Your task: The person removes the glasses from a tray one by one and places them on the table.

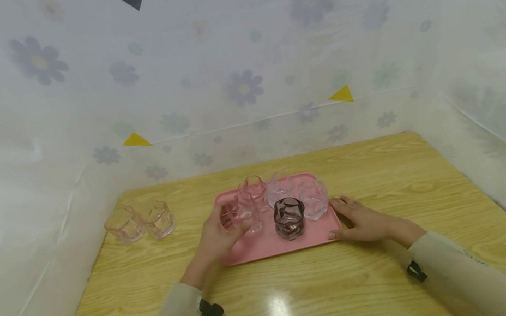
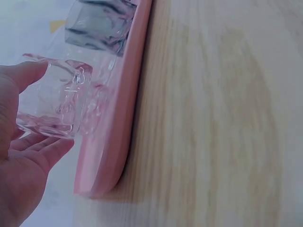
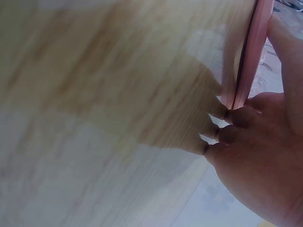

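A pink tray lies on the table in the head view. My left hand grips a pale pink glass at the tray's left side, thumb on the near side and fingers on the far side. That glass looks tilted in the left wrist view. Behind it on the tray stands another pink glass. Farther right are two clear glasses, one at the back and one by the right rim. A dark grey glass stands in front of them. My right hand touches the tray's right rim, its fingers resting on the table.
Two pale pinkish glasses, one on the left and one beside it, stand close together near the table's left edge. The wooden table has white flowered sheeting around its back and sides.
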A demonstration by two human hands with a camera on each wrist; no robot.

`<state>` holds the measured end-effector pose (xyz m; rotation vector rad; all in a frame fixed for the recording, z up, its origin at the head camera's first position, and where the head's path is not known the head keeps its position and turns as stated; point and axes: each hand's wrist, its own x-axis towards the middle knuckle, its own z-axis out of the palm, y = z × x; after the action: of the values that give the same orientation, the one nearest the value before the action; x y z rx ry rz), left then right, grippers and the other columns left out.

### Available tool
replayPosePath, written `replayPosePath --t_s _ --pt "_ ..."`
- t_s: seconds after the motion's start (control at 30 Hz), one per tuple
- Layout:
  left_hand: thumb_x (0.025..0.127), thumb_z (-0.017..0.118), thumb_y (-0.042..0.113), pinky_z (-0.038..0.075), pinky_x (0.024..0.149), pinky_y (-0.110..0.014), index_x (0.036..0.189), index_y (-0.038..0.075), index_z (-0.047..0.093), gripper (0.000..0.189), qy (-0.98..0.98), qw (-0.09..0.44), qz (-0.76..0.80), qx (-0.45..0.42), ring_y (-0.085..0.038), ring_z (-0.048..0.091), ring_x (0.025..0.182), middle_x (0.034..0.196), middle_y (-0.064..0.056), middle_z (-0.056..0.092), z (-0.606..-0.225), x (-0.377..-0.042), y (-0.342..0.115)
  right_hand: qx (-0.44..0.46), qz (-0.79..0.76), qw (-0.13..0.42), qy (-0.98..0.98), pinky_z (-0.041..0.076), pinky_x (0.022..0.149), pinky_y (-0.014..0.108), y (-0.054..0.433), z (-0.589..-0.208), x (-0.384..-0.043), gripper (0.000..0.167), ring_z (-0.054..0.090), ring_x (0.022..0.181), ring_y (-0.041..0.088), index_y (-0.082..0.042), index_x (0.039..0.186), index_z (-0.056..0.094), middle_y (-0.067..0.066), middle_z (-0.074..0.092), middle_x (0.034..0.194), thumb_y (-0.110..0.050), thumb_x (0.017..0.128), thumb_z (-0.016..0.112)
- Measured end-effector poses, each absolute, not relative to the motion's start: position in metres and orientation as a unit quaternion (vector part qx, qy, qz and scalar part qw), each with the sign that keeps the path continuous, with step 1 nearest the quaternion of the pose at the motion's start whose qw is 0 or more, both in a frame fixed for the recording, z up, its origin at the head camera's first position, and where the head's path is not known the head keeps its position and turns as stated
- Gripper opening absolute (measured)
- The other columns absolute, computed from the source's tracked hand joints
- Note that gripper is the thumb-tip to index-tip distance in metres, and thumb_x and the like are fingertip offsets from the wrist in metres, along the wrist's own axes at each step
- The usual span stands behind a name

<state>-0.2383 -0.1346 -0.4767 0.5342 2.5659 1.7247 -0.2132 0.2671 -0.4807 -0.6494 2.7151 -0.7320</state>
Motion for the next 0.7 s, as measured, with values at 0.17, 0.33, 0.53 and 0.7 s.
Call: replayPosePath --t_s 0.17,0.33,0.53,0.7 --pt "0.093 0.084 0.025 0.049 0.117 -0.052 0.151 0.006 0.046 0.072 0.819 -0.003 0.555 0.146 -0.038 0.057 0.138 0.146 -0.020 0.057 -0.472 -0.240 -0.151 -0.222 -0.253 0.129 0.933 0.016 0.125 0.075 0.266 -0.479 -0.212 0.101 0.009 0.159 0.055 0.000 0.167 0.016 0.030 0.019 0.172 -0.054 0.100 0.067" --pt "0.094 0.081 0.029 0.047 0.118 -0.054 0.153 0.006 0.044 0.073 0.830 -0.012 0.543 0.128 -0.040 0.055 0.141 0.152 -0.019 0.054 -0.469 -0.243 -0.168 -0.219 -0.253 0.130 0.933 0.017 0.124 0.076 0.266 -0.479 -0.212 0.101 0.009 0.159 0.056 0.000 0.167 0.016 0.031 0.019 0.172 -0.055 0.100 0.067" --pt "0.097 0.078 0.029 0.046 0.118 -0.056 0.152 0.003 0.044 0.070 0.827 -0.043 0.550 0.106 -0.042 0.055 0.140 0.148 -0.024 0.056 -0.474 -0.249 -0.188 -0.212 -0.251 0.134 0.935 0.017 0.124 0.077 0.268 -0.480 -0.212 0.102 0.008 0.159 0.055 -0.002 0.168 0.015 0.030 0.017 0.172 -0.058 0.100 0.066" --pt "0.098 0.076 0.027 0.047 0.116 -0.058 0.151 -0.001 0.043 0.068 0.828 -0.066 0.551 0.081 -0.043 0.057 0.136 0.147 -0.027 0.054 -0.477 -0.251 -0.199 -0.210 -0.251 0.137 0.935 0.017 0.123 0.077 0.267 -0.480 -0.213 0.103 0.008 0.159 0.055 -0.002 0.168 0.015 0.030 0.016 0.172 -0.059 0.099 0.066"
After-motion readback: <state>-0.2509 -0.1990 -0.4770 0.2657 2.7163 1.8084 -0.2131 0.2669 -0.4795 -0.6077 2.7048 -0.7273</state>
